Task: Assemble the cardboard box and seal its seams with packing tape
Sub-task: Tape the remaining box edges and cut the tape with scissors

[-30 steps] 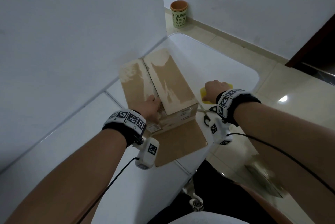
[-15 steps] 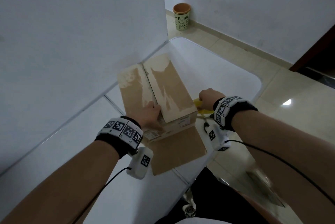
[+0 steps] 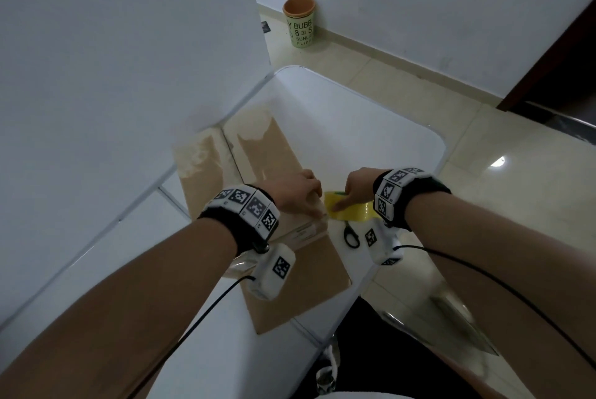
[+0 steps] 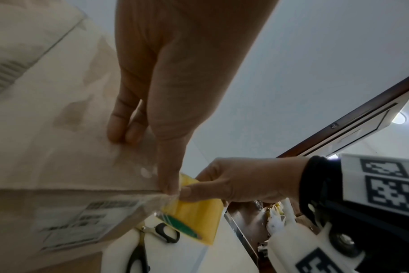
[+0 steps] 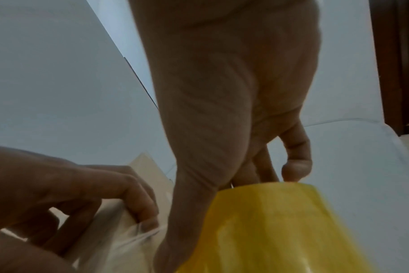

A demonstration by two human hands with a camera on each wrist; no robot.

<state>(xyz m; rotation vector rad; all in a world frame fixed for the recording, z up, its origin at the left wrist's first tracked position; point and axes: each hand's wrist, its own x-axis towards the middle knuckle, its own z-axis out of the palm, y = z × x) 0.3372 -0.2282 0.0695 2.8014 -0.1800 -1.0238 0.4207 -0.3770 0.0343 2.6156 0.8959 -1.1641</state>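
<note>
The brown cardboard box lies on the white table with its top flaps folded shut. A near flap lies flat toward me. My left hand sits on the box's near right corner. In the left wrist view its fingers press the box top while the thumb holds a clear tape end at the corner edge. My right hand grips the yellow tape roll just right of that corner. The roll fills the lower right wrist view.
Black-handled scissors lie on the table under my right wrist. A white wall runs close along the box's left side. The table's right edge is near my right arm. A green paper cup stands on the floor beyond.
My right hand has carried the yellow roll left from the table to the box's near right corner. My left hand has slid right along the box's near edge to meet it.
</note>
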